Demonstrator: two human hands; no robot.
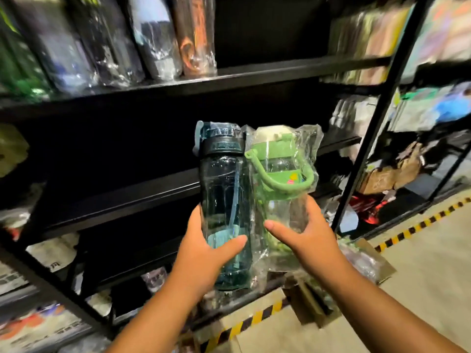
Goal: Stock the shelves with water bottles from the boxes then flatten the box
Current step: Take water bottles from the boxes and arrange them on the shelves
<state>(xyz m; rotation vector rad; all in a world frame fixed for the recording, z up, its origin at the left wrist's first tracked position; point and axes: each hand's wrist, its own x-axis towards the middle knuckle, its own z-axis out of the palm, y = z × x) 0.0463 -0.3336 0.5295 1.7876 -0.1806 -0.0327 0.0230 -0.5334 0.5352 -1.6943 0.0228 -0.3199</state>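
My left hand (204, 253) grips a dark teal transparent water bottle (224, 194) with a black lid, wrapped in clear plastic, held upright. Beside it, my right hand (305, 233) holds a clear bottle with a green lid and green carry strap (280, 179), also in a plastic bag. Both bottles are raised side by side, touching, in front of the dark middle shelf (122, 200) of a black metal rack. An open cardboard box (313, 304) sits on the floor below my right arm, with plastic-wrapped items inside.
The upper shelf (254, 72) carries several wrapped bottles (153, 36) on its left part. A black rack upright (369, 138) stands to the right, with more packed goods behind it. Yellow-black hazard tape (413, 225) runs along the floor.
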